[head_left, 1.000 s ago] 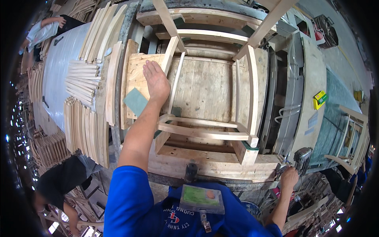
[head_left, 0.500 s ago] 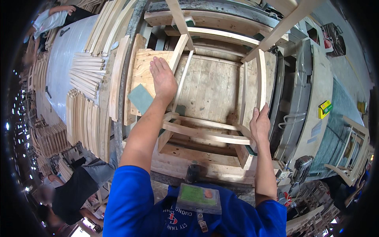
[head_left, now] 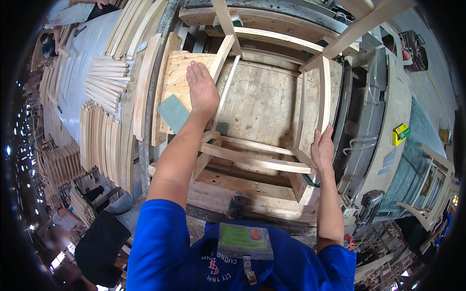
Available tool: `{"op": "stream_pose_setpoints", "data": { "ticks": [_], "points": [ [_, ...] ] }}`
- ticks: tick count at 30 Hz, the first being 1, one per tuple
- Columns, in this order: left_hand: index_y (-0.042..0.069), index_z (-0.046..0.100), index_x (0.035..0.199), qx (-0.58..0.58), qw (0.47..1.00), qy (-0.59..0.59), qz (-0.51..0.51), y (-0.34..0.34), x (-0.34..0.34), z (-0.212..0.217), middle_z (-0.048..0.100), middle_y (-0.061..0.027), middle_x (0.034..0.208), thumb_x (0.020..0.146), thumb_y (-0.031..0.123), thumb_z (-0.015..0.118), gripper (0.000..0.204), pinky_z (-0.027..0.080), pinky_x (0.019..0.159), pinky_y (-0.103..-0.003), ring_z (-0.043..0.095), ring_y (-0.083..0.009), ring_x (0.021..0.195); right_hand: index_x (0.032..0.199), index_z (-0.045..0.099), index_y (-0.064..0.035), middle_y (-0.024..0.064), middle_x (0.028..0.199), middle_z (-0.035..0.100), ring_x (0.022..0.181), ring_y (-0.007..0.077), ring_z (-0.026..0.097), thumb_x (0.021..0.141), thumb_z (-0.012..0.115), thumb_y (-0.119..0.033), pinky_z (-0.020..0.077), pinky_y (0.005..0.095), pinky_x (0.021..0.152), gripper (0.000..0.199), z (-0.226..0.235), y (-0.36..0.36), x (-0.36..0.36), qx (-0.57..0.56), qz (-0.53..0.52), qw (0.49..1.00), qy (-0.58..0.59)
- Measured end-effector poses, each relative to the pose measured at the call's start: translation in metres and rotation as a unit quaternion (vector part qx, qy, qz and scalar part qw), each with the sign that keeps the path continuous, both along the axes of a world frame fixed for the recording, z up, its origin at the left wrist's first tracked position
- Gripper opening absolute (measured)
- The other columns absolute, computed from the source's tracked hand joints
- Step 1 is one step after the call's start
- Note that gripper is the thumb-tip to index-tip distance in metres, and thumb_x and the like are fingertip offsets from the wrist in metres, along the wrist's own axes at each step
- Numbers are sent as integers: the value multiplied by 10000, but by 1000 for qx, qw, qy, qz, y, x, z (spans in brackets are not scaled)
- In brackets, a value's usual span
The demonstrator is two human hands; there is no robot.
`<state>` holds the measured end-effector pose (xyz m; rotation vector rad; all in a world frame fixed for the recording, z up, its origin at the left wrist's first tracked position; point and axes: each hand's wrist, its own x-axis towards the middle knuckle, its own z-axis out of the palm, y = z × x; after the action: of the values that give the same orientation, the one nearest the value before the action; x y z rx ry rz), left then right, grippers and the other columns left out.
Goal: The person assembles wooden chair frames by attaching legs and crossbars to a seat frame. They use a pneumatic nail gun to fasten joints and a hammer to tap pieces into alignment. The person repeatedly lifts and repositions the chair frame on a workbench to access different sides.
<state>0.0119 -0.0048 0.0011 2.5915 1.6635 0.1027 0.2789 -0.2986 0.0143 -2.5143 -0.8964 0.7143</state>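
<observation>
Lying within a timber jig (head_left: 228,185), between both hands, the pale wooden frame (head_left: 257,159) is judged light, stiff and not slippery, its slender rods (head_left: 226,89) weakest; sound holds are the left rail (head_left: 223,54) and right rail (head_left: 324,97), close to corners. Left hand (head_left: 203,92): flat over the board (head_left: 179,72), fingers extended, clasping nothing. Right hand (head_left: 322,149): at the right rail's near end, fingers straight; grip cannot be determined.
</observation>
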Motion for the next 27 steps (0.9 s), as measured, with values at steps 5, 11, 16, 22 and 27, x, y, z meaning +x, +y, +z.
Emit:
{"op": "stream_pose_setpoints", "data": {
  "ticks": [5, 11, 16, 22, 27],
  "points": [
    [-176, 270, 1528, -1, 1000, -1, 4, 1, 1, -1, 227, -384, 1622, 898, -30, 520, 693, 183, 1286, -541, 223, -529, 1531, 1487, 291, -33, 307, 941, 689, 909, 517, 682, 1099, 441, -195, 511, 583, 811, 446, 8, 2, 0, -9, -7, 999, 34],
    [-164, 299, 1521, 55, 998, -5, 1, 2, -7, -9, 287, -382, 1602, 841, 3, 591, 758, 213, 1279, -527, 290, -517, 1507, 1528, 334, 16, 347, 1336, 557, 1178, 504, 572, 991, 605, -131, 464, 548, 982, 619, 34, -9, -16, 8, 139, 973, -185],
    [-152, 318, 1534, 36, 998, 46, 15, 2, -10, -2, 301, -350, 1627, 931, 74, 496, 668, 193, 1289, -514, 290, -473, 1532, 1182, 640, -19, 207, 1035, 629, 895, 414, 596, 865, 715, -121, 491, 503, 811, 342, 97, -88, -134, 124, 371, 920, -31],
    [-114, 289, 1573, 5, 999, 10, 33, -12, -17, 22, 271, -306, 1663, 966, 95, 462, 665, 155, 1294, -559, 284, -459, 1539, 1150, 682, -86, 139, 1014, 647, 950, 335, 630, 777, 725, -145, 517, 444, 828, 380, 54, -191, -186, -31, 442, 897, 7],
    [-54, 568, 1387, -181, 955, -212, -101, -113, 21, 31, 637, -281, 1306, 895, 90, 561, 514, 319, 1196, -575, 540, -442, 1345, 1108, 653, -44, 168, 932, 695, 771, 322, 656, 908, 747, -186, 526, 404, 719, 262, 92, -171, -196, -8, 338, 930, 142]
  ]
}}
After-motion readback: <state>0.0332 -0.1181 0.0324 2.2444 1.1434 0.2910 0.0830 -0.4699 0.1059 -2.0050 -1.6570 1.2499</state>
